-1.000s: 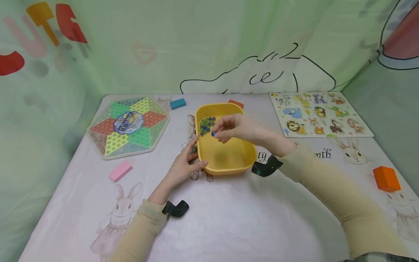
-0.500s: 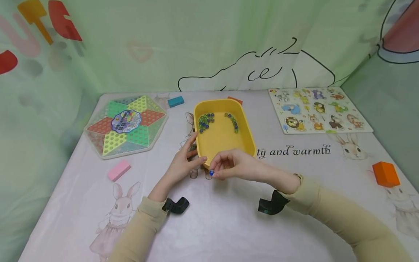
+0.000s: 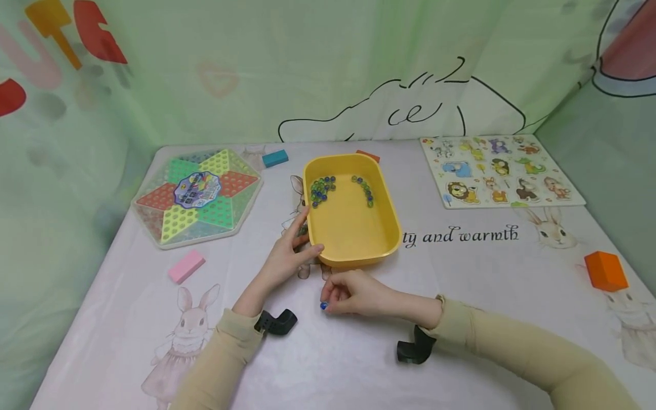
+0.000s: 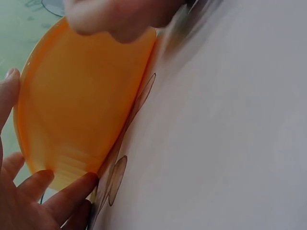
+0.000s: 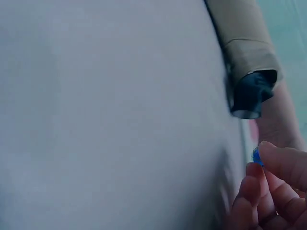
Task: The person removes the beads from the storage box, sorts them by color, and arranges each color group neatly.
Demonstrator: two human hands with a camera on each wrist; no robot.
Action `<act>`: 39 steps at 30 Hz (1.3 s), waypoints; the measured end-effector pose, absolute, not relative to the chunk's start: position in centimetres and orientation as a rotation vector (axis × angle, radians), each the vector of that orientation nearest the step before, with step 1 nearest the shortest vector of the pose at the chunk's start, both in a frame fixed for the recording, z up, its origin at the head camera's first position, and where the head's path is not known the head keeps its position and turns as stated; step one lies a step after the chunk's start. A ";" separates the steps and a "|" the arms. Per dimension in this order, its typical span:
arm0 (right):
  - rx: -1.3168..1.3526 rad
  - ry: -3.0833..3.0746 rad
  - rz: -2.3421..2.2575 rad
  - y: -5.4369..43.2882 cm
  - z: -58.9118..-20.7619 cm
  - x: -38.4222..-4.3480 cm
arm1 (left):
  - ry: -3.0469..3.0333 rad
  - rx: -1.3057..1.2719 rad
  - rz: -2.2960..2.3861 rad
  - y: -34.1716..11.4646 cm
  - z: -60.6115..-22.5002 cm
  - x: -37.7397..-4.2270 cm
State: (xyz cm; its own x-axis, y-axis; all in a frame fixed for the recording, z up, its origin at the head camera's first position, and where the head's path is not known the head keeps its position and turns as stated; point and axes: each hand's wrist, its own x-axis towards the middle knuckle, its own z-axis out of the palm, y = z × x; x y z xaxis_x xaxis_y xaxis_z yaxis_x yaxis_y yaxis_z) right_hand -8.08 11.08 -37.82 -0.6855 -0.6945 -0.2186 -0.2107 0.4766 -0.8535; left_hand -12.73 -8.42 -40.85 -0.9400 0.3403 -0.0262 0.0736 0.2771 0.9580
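Blue marble shows just off the tray's near side, partly covered by fingertips; whether it touches the cloth is hard to tell. Inside the tray, the left cluster of marbles overlaps too much to count, and behind the tray a red block is partly hidden by the rim. Compared with a second ago, the blue marble is outside the tray and the right row of marbles is uncovered. The left hand rests spread against the tray's left side, thumb at the rim; the right hand pinches the blue marble.
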 end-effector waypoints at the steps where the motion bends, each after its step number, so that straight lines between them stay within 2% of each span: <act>1: -0.760 2.190 -1.131 11.1 -38.0 -8.2 | 2.320 0.384 1.719 -8.4 -40.9 -12.7; 23: -0.824 2.328 -0.968 10.9 -38.2 -8.5 | 2.323 0.388 1.700 -8.6 -40.6 -12.7; 32: -0.943 2.131 -0.797 11.1 -33.4 -10.8 | 2.320 0.367 1.696 -8.5 -41.0 -12.8; 39: -0.874 2.066 -1.050 11.0 -29.0 -16.0 | 2.329 0.375 1.689 -8.6 -40.9 -12.7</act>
State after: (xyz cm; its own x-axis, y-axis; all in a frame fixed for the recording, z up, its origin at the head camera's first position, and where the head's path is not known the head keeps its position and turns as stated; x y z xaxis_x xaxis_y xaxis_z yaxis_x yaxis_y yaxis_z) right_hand -15.98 11.04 -29.03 -0.5647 -0.7873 -0.2474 -0.2645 0.4566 -0.8494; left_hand -12.73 -8.62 -40.95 -0.9384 0.3429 -0.0430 0.0658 0.2993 0.9519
